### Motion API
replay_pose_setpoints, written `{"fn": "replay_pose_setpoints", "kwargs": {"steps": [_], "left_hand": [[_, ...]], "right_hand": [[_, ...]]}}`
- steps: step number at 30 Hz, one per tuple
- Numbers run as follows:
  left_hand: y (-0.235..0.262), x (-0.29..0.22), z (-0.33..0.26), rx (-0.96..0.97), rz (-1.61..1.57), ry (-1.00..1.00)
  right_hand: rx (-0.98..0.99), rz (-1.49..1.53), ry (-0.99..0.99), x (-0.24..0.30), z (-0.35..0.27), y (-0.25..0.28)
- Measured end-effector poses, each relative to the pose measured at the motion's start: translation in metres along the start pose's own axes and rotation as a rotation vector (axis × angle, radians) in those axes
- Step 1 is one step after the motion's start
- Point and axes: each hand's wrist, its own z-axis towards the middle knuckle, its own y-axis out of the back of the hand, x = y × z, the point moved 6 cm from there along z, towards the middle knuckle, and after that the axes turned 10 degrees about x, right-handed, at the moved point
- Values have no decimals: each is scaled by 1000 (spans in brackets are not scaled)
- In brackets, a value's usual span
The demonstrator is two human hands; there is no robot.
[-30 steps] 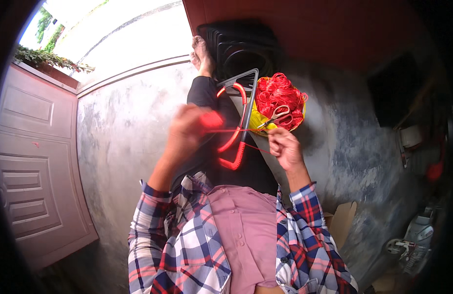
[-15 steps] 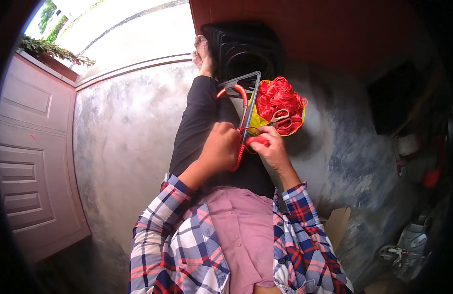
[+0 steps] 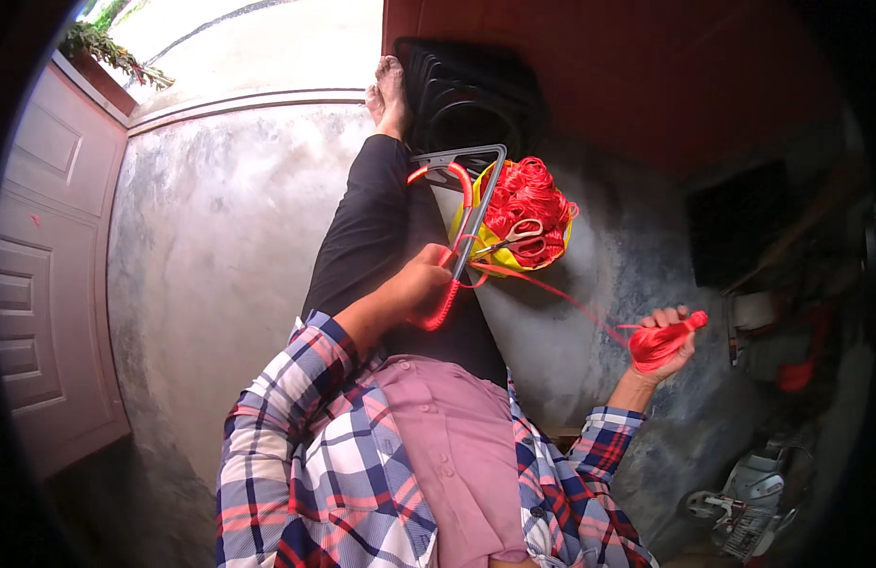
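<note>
- Your left hand is closed on the red-wrapped lower part of the grey frame, its fingertips hidden; the frame lies over your dark-trousered leg, its upper corner near the black stack.
- Your right hand is wrapped round a red cord bundle, out to the right, well apart from the frame; a loose strand spans the gap between.
- Just right of the frame's long edge sits the yellow container of red cord, scissors on top; this side is tight.
- Bare floor opens wide on your left, as far as the panelled door; a grey wheeled thing stands lower right, beyond your right sleeve.
</note>
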Motion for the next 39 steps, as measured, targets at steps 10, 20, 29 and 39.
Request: {"fn": "replay_pose_setpoints", "kwargs": {"steps": [10, 20, 29, 39], "left_hand": [[-5, 10, 8, 75, -116, -37], [7, 12, 9, -48, -89, 40], [10, 8, 10, -173, 299, -121], [0, -47, -30, -481, 492, -553]], "right_hand": [[192, -688, -813, -250, -29, -16], [382, -281, -840, -201, -42, -128], [104, 19, -675, -177, -30, -148], [790, -1260, -559, -176, 27, -135]]}}
